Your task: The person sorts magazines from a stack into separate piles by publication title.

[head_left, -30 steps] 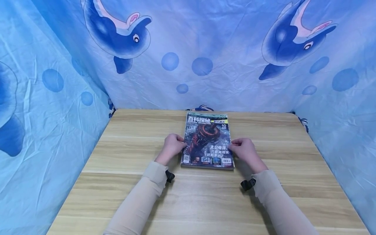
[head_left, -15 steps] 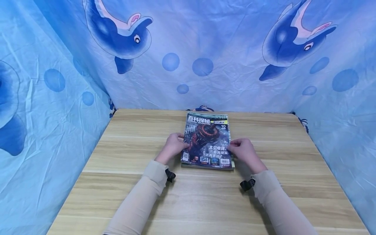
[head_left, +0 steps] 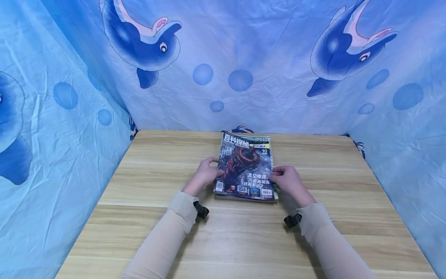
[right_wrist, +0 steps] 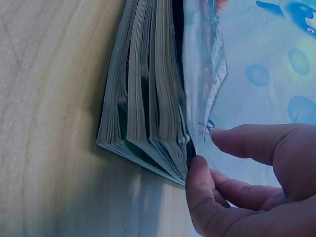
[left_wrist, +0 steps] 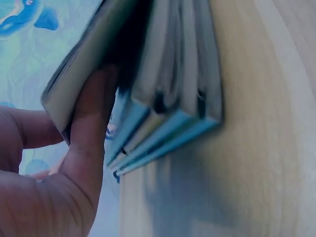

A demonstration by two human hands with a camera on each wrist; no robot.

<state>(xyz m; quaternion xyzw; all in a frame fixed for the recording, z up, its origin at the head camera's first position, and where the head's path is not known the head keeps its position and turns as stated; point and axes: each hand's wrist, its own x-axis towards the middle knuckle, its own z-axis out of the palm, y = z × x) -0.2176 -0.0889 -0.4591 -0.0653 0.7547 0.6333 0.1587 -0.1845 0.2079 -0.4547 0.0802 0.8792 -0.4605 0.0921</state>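
Note:
A dark-covered magazine (head_left: 245,164) with a red ring-shaped machine on its front lies uppermost over a stack of magazines (right_wrist: 143,94). My left hand (head_left: 205,174) grips its left edge, thumb on the cover. In the left wrist view, one finger (left_wrist: 91,113) reaches into a dark gap between this magazine and those under it. At the opposite edge my right hand (head_left: 287,180) pinches the same magazine between thumb and fingers. The right wrist view shows its edge raised off the stack, whose page edges fan slightly. Parts of the fingers are hidden beneath the magazine.
The stack stands toward the back middle of a wood-grain table (head_left: 244,240). Blue cloth (head_left: 223,46) printed with dolphins and bubbles hangs behind the table and along both sides. A small black device (head_left: 201,210) sits at the left wrist, another (head_left: 292,221) at the right.
The top magazine has risen a little and shifted slightly left, showing a green-edged magazine beneath along the right and top. Both hands moved only slightly and keep their hold.

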